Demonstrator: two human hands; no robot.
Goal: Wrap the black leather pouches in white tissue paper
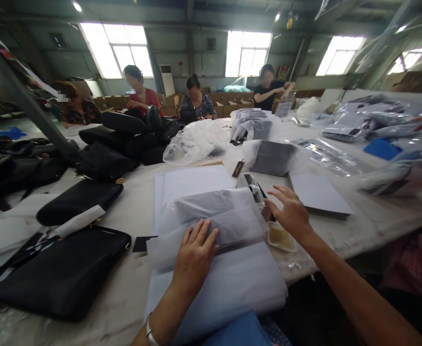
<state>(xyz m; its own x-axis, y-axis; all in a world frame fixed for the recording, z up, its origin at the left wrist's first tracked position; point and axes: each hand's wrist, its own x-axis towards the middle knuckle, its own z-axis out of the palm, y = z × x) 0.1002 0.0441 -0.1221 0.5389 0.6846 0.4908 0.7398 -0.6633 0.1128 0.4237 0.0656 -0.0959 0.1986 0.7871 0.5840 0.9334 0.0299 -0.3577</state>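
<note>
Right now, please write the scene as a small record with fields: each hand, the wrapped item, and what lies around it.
left hand: flat on the wrapped item, fingers extended
right hand: fingers spread, near a small box; contact unclear
wrapped item: dark, under translucent sheet, lying on white paper
left side: black bags
right side: shallow dish with yellowish contents; white board
across table: four people

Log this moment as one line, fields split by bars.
left hand: flat on wrapped bundle | right hand: fingers spread, near white tray | nearby: white sheets under bundle, black bag at left
</note>
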